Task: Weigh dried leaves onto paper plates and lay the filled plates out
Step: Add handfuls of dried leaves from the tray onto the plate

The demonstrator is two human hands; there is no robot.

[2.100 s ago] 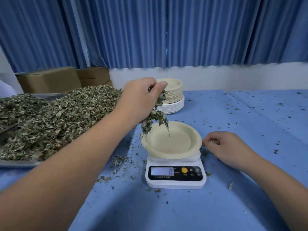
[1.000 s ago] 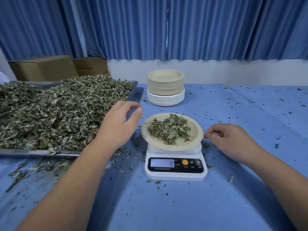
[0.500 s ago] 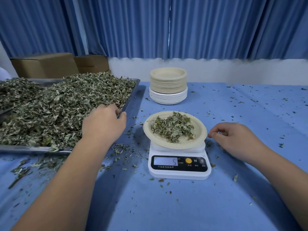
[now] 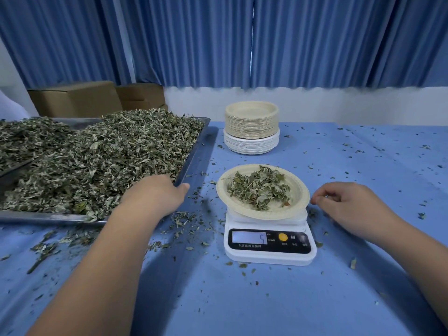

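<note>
The paper plate point(image 4: 299, 190) of dried leaves point(image 4: 259, 190) sits on the scale point(image 4: 269, 257), its rim overhanging both sides. Open blue desk point(image 4: 266, 301) lies in front and to the right. The left grip point(image 4: 155, 197) covers the near right corner of the tray point(image 4: 192, 155), fingers hidden in the leaf pile point(image 4: 97, 161); I cannot tell whether it holds any. The right grip point(image 4: 349, 204) rests loosely curled and empty just beside the plate rim.

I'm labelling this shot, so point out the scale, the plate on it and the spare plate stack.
scale point(image 4: 270, 259), head view, white front edge.
plate on the scale point(image 4: 300, 191), head view, bare right rim.
spare plate stack point(image 4: 251, 124), head view, side of tan upper plates.
</note>
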